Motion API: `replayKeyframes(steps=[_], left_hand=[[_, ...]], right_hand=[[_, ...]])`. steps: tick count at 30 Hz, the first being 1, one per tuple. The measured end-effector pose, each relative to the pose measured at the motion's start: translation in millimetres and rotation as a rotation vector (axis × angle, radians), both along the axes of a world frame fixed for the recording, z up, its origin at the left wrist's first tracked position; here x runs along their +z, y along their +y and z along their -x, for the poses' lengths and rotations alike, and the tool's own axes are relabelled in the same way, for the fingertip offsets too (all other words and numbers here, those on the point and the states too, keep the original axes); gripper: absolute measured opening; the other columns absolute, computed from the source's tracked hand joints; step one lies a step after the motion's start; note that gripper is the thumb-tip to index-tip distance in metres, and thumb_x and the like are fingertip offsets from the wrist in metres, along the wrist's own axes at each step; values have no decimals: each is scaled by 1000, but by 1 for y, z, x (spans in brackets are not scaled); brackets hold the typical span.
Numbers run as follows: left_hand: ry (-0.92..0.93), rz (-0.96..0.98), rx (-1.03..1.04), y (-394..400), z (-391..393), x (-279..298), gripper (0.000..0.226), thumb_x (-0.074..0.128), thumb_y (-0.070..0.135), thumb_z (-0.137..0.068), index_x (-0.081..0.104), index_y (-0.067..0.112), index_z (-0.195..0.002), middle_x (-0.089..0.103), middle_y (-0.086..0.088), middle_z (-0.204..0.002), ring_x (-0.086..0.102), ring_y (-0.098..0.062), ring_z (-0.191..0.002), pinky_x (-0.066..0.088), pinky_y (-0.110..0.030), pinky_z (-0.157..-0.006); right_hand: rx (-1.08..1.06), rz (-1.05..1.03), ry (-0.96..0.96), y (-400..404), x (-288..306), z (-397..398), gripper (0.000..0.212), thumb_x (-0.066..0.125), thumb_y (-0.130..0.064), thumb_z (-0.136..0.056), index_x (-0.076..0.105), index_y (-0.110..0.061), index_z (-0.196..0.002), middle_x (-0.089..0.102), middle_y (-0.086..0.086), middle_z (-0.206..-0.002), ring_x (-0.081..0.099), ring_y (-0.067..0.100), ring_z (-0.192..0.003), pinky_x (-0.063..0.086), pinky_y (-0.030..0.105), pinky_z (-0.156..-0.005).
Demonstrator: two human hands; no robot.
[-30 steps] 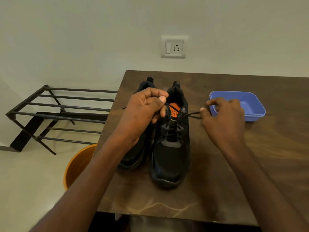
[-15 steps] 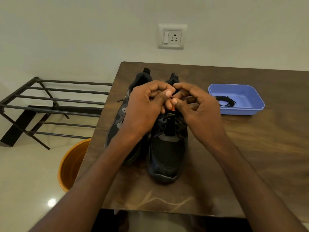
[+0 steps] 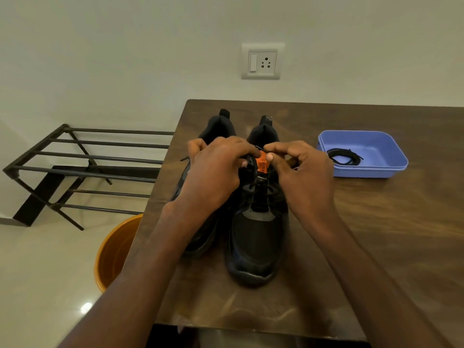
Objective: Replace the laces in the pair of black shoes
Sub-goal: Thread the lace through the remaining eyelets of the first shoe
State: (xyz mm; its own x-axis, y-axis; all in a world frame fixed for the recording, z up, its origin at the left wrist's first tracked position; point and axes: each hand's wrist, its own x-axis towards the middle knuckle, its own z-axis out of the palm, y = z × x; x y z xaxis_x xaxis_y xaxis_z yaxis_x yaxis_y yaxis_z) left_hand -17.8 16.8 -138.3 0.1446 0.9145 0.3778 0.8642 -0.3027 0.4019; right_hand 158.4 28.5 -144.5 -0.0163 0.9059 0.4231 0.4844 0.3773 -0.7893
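Two black shoes stand side by side on a dark wooden desk (image 3: 376,234), toes toward the near edge and heels toward the far edge by the wall; both sit toward the left side of the desk. The right shoe (image 3: 256,237) is in plain view, with an orange tongue label (image 3: 262,164) showing at its opening and a black lace (image 3: 259,148) running through its upper eyelets. The left shoe (image 3: 216,126) is mostly hidden behind the person's left hand (image 3: 216,177), so only its heel and part of its side can be seen. Both hands meet over the top of the right shoe. The left hand's fingers are curled and bunched against the lace at the left of the tongue; whether they actually grip it is hard to tell, as the fingertips are turned away. The right hand (image 3: 303,172) has its thumb and forefinger pressed together on the tip of the lace just above the orange label, with the other fingers curled underneath. Toward the right side of the desk, well apart from the shoes, sits a blue tray (image 3: 396,156) holding a coiled black lace (image 3: 341,156). Off the left edge of the desk, an orange bucket (image 3: 113,252) stands on the floor, and a black metal rack (image 3: 82,162) stands against the wall. A wall socket (image 3: 262,61) is mounted above the far edge.
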Motion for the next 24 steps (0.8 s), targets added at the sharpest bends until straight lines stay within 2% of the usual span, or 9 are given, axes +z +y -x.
replayKeyframes(steps=[3,6,10,13,16,19,24], left_hand=[[-111,-5,-19,5,7,-7,32,69,11,-95,72,30,-120,71,13,-116,63,-8,-112,47,-48,-101],[-145,-10,-29,7,9,-11,31,68,12,-95,72,31,-119,72,15,-112,63,-4,-110,48,-46,-101],[-253,-4,-60,7,7,-7,29,68,4,-94,76,21,-117,74,7,-111,66,-6,-107,55,-33,-99],[-260,-47,-67,6,8,-6,25,69,5,-94,78,18,-113,76,6,-106,69,-5,-99,58,-29,-91],[-255,-72,-66,5,7,-7,25,71,3,-92,79,18,-110,74,4,-104,69,-9,-96,59,-34,-87],[-207,-97,-45,5,7,-8,25,74,4,-90,79,19,-109,64,1,-99,62,-15,-87,57,-37,-76],[-249,-92,-73,3,5,-7,26,69,1,-92,78,15,-112,71,0,-93,67,-14,-86,59,-40,-81]], right_hand=[[-23,-49,-100,3,2,3,18,80,-20,-88,80,-19,-106,74,-7,-100,64,3,-86,51,11,-79],[3,-105,-203,8,4,2,12,78,-18,-90,80,-21,-101,72,-5,-95,62,7,-84,45,11,-74],[12,-82,-323,11,6,-3,14,78,-18,-88,81,-22,-102,67,-4,-91,56,6,-78,37,6,-67],[2,-71,-323,9,6,-1,12,77,-22,-86,81,-22,-98,65,-5,-89,56,6,-76,37,8,-65],[-16,-20,-270,7,2,6,11,77,-25,-86,81,-27,-96,64,-8,-88,57,5,-73,40,14,-63],[6,86,-172,10,-3,7,11,78,-27,-88,80,-33,-95,58,-10,-89,57,4,-77,45,21,-66],[98,249,-48,15,-3,1,13,80,-27,-88,78,-39,-93,52,-12,-96,56,5,-89,55,29,-81]])
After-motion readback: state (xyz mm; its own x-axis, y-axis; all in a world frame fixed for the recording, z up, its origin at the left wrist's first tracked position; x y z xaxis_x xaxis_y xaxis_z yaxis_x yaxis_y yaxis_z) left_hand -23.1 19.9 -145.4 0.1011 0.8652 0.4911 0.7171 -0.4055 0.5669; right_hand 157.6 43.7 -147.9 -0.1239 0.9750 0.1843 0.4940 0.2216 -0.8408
